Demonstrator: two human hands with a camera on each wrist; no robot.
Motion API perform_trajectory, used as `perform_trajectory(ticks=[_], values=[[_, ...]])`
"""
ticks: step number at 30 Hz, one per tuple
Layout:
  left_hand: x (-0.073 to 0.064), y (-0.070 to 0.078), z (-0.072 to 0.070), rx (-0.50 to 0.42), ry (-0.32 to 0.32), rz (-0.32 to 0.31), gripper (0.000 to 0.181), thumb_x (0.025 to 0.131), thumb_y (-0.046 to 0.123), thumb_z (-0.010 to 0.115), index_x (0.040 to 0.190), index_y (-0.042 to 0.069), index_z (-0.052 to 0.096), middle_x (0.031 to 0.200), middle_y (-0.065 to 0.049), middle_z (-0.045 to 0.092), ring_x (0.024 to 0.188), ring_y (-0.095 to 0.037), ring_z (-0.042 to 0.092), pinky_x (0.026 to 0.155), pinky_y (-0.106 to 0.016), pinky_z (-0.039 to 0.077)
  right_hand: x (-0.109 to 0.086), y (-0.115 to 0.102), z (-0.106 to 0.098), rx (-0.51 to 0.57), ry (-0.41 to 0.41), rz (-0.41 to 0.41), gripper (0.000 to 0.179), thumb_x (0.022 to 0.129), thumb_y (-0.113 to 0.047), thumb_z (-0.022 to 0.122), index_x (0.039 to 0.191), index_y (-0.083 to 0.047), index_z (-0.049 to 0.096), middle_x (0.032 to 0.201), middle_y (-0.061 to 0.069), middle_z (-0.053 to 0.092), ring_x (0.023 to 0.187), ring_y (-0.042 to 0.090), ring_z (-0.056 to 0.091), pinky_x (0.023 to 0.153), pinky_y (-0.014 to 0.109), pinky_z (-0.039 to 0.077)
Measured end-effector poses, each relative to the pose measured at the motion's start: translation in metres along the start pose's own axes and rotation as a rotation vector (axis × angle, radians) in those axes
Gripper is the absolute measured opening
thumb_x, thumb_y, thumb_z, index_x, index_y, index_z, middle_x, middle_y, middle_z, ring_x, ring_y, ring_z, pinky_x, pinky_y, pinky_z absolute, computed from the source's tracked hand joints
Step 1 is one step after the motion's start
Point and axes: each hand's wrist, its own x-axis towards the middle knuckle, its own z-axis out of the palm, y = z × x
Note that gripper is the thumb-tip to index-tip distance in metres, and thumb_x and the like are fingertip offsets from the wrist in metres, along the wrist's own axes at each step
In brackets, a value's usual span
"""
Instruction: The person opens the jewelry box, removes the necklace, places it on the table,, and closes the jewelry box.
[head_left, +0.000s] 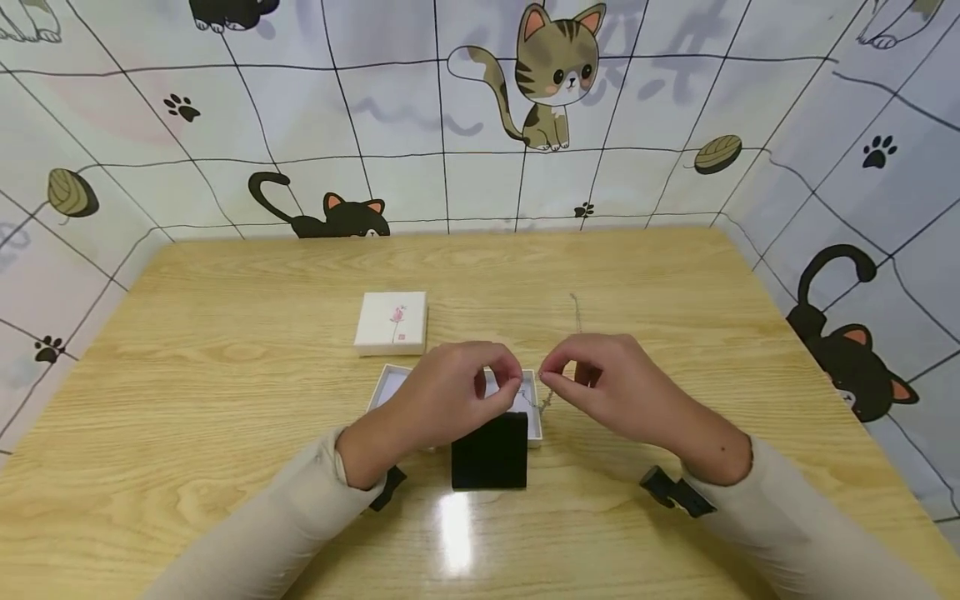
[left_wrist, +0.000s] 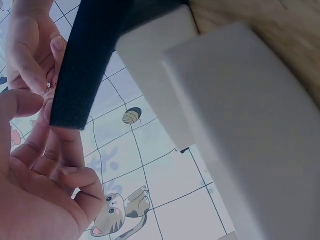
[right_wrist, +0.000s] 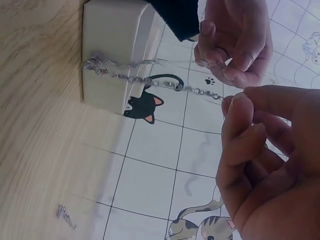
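Observation:
A thin silver chain with small links (right_wrist: 165, 84) hangs in a loop between the two hands, in front of the open white box. In the head view my left hand (head_left: 465, 387) pinches one end between thumb and forefinger. My right hand (head_left: 618, 383) pinches the other end, its fingertips close to the left ones. Below the left hand, a flat black pad (head_left: 489, 452) stands at the near side of the white box (head_left: 536, 425); it hides part of the box. The left wrist view shows this pad (left_wrist: 82, 70) edge-on beside the fingers.
A white lid with a pink flower print (head_left: 390, 323) lies behind the box, to the left. Another thin silver chain (head_left: 576, 310) lies on the wooden table (head_left: 225, 350) beyond the right hand. Cat-patterned cloth walls (head_left: 405, 108) enclose the back and sides.

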Motion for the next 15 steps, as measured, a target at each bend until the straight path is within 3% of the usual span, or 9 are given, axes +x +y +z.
perform_trajectory(ticks=[6,15], values=[[-0.002,0.003,-0.003,0.024,-0.008,-0.019,0.008,0.096,0.024,0.065,0.095,0.019,0.072,0.082,0.013,0.064,0.062,-0.004,0.051,0.059,-0.02,0.047,-0.01,0.001,-0.009,-0.075,0.009,0.005,0.013,0.087,-0.007,0.076,0.092,-0.019,0.074,0.082,-0.01,0.067,0.058,0.002,0.048,0.053,0.022,0.045],[-0.004,0.005,-0.005,0.01,0.033,-0.014,0.01,0.098,0.023,0.062,0.093,0.021,0.071,0.08,0.015,0.064,0.059,-0.003,0.05,0.057,-0.02,0.046,-0.017,0.006,-0.025,-0.195,0.04,0.021,0.012,0.085,-0.007,0.078,0.091,-0.017,0.075,0.083,-0.008,0.07,0.058,0.002,0.048,0.052,0.021,0.045]])
